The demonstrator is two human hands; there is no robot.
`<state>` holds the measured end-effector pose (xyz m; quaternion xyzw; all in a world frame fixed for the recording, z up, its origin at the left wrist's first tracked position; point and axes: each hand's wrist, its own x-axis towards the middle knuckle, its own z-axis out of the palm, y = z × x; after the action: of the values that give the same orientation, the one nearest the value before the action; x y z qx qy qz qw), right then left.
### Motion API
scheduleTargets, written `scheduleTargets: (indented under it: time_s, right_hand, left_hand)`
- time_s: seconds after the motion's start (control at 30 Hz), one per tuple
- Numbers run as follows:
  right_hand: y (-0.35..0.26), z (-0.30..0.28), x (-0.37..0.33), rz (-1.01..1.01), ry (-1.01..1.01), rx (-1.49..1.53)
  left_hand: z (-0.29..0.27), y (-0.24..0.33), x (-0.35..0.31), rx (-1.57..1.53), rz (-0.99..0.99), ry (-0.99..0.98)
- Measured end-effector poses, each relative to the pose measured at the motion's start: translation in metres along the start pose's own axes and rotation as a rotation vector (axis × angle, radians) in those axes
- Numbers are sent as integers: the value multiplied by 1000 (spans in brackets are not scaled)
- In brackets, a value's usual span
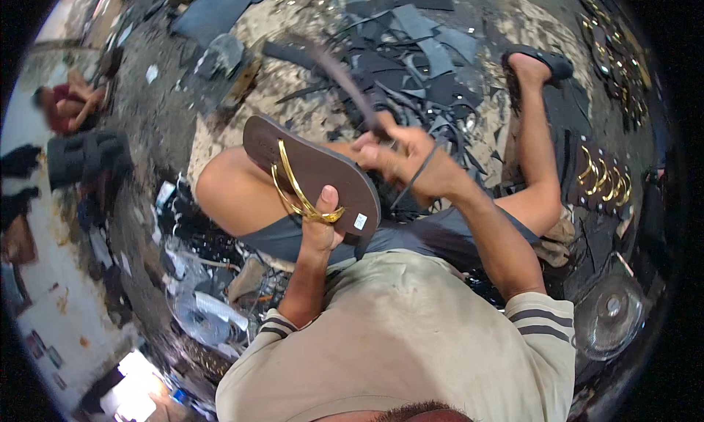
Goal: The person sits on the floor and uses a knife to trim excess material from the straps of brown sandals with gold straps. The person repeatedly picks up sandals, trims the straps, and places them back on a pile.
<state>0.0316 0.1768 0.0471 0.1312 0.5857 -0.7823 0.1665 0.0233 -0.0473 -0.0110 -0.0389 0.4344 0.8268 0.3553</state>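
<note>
A brown flip-flop sandal [323, 174] with shiny gold straps and a small white sticker near one end tilts across my lap. My left hand [323, 220] grips its edge near the sticker end, thumb on the footbed. To the right of the sandal, my right hand [403, 156] is closed around a long dark knife [341, 77]; its blade points up and left and is blurred by motion. A thin dark strip [422, 169] runs by my right wrist; whether it is a band or a loose offcut I cannot tell.
Black and grey sheet scraps [433, 55] are heaped on the floor ahead. Several gold-strapped sandals [605, 176] lie at the right, with more [616, 63] beyond. A round fan [609, 316] stands at the lower right. Another person [70, 103] sits far left.
</note>
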Motion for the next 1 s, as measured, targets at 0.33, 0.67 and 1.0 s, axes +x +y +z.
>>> scheduleTargets:
  time_s: [0.33,0.67,1.0]
  right_hand:
    - [65,-119,-38,-375,616,-428]
    - [-43,-299,-193,-732,1369,13]
    - [232,-312,-217,207,1488,-812]
  left_hand:
    - [38,-31,63,433,-110,127]
    - [27,-35,70,377,-173,102]
    - [27,-38,78,461,-227,128]
